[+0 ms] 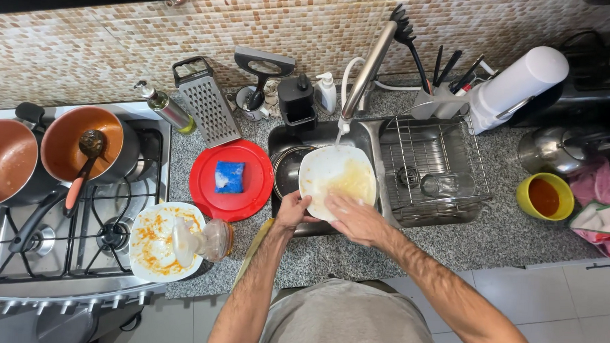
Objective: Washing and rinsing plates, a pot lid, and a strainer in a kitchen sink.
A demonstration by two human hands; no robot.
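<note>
Nearest, left hand (292, 210) gripping the lower rim of a white plate (337, 179), right hand (355, 219) pressed flat on its smeared face. Held over the sink (299, 134), under the faucet (366, 72). Beyond left, red lid (210, 182) carrying blue sponge (229, 177) on the table (492, 232).

Single head view, steep downward, close over sink (333, 135) and counter (505, 232).
</note>
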